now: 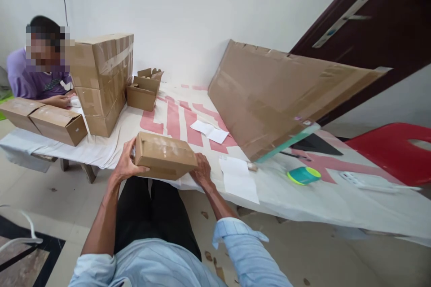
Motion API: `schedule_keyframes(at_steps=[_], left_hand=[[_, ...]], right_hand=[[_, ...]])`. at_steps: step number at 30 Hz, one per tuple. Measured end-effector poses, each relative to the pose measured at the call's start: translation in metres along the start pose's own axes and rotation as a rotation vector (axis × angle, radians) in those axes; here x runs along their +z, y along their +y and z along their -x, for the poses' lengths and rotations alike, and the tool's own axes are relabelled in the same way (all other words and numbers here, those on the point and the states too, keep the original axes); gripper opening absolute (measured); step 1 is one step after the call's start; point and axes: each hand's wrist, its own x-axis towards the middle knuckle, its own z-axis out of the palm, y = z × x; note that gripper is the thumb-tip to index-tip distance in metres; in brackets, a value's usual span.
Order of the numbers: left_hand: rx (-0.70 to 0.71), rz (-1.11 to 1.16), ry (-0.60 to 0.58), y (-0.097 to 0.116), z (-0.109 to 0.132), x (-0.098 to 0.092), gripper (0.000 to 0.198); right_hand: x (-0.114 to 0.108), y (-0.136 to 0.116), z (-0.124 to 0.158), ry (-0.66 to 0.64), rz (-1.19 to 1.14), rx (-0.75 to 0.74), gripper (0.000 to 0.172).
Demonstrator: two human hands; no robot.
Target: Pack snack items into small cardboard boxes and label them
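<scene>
A closed cardboard box with clear tape across its top is at the table's near edge, in front of my body. My left hand grips its left end, the thumb along the near side and the fingers at the far left corner. My right hand is at the box's right end, its fingers curled against that end; the fingertips are partly hidden. White paper sheets lie on the cloth, one right of my right hand and a folded one beyond the box.
Taped boxes are stacked at the left, near two low boxes and an open box. A person in purple sits behind them. A large cardboard sheet leans at the right, near a teal cup and a red chair.
</scene>
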Motion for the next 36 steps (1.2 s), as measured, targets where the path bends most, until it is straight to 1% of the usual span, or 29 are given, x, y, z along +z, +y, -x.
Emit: schedule_keyframes(at_steps=[2,4,10,17,21,24,26,28,30,32,34,36], left_hand=[[0.068,-0.069,0.019,0.009,0.002,0.007,0.128],[0.103,-0.115,0.031,0.016,0.004,0.013,0.129],[0.119,-0.177,0.058,0.031,0.010,0.019,0.125],[0.103,-0.187,0.052,0.033,0.014,0.022,0.119],[0.115,-0.176,0.042,0.034,0.018,0.022,0.116],[0.130,-0.204,0.082,0.039,0.020,0.018,0.112],[0.149,-0.252,0.139,0.044,0.021,0.013,0.108],[0.164,-0.312,0.205,0.048,0.022,0.007,0.107],[0.166,-0.359,0.267,0.051,0.022,0.001,0.108],[0.171,-0.375,0.306,0.053,0.023,-0.001,0.108],[0.192,-0.370,0.308,0.054,0.023,0.001,0.109],[0.215,-0.372,0.267,0.057,0.023,0.005,0.110]], right_hand=[[-0.002,0.002,0.003,-0.005,-0.001,-0.003,0.026],[-0.003,0.003,0.005,0.007,-0.007,-0.002,0.025],[-0.001,0.004,0.005,0.003,-0.004,-0.002,0.023],[0.003,0.007,0.007,0.015,-0.014,0.016,0.023],[0.001,0.007,0.008,0.002,-0.041,0.029,0.021],[-0.004,0.004,0.007,-0.015,-0.050,-0.003,0.020],[-0.007,0.000,0.005,-0.004,-0.057,-0.030,0.024],[-0.011,-0.005,0.002,0.058,-0.097,-0.017,0.029],[-0.016,-0.014,-0.003,0.179,-0.184,0.050,0.030],[-0.026,-0.029,-0.010,0.314,-0.307,0.125,0.031],[-0.043,-0.051,-0.018,0.419,-0.431,0.149,0.032],[-0.067,-0.080,-0.026,0.465,-0.516,0.084,0.031]])
